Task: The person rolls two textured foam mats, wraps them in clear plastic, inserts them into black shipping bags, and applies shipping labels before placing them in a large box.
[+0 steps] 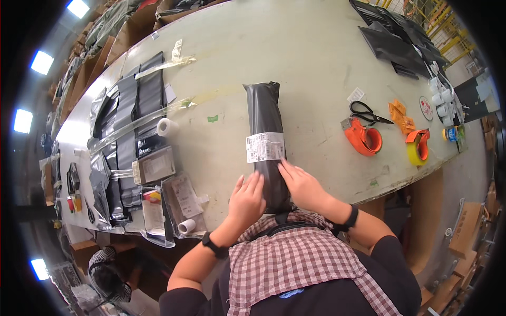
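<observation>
A long, narrow parcel in black plastic (pixel 265 113) lies lengthwise before me, its near end close to my apron. Around its middle sits a white printed label (pixel 264 147). My left hand (pixel 246 199) rests along the parcel's left side below the label, fingers stretched out. On the opposite side, my right hand (pixel 303 185) lies with extended fingers against the parcel's edge, fingertips close to the label's lower right corner. Neither hand grips anything. The parcel's contents are hidden by the plastic.
Left are stacked black mailing bags (pixel 124 121) under clear tape, a label roll (pixel 167 127) and clear boxes (pixel 157 165). Right lie black scissors (pixel 371 114), an orange tape dispenser (pixel 362 138) and another with yellow tape (pixel 418 147). More black bags (pixel 398 45) sit far right.
</observation>
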Available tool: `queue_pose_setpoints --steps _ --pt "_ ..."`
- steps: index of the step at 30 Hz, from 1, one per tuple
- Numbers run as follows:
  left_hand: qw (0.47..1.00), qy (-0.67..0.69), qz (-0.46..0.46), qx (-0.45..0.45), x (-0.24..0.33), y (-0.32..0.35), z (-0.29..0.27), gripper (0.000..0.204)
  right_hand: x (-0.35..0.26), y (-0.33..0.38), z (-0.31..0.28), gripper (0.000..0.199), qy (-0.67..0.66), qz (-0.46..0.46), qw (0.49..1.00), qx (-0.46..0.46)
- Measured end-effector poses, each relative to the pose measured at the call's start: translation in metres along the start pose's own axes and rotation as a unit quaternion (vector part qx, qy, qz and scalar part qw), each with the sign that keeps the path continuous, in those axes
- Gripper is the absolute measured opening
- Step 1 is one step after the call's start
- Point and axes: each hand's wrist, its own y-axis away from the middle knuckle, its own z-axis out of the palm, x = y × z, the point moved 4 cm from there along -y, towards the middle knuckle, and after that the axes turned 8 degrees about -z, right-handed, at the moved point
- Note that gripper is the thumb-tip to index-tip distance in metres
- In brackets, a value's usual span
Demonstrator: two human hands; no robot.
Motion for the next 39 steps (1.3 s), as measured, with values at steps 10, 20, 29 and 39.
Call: queue_pose_setpoints --steps 10,20,29,39 --pt "0.956 0.151 -0.145 0.203 -0.033 -0.121 0.041 0.073 0.041 -0.044 0.085 0.063 -0.256 0.108 0.943 0.185" --pt "0.902 0.304 -0.296 0.085 -0.011 -0.041 0.031 0.102 0.118 0.085 -0.082 0.036 0.149 0.247 0.941 0.177" --pt "0.949 -0.055 -0.29 0.113 0.034 0.061 0.001 0.101 0.118 0.098 -0.059 0.045 -0.189 0.285 0.934 -0.106" --pt "0.572 0.779 -0.241 -0.083 0.06 0.088 -0.02 0.036 -0.046 0.104 -0.076 0.04 -0.186 -0.14 0.962 -0.146"
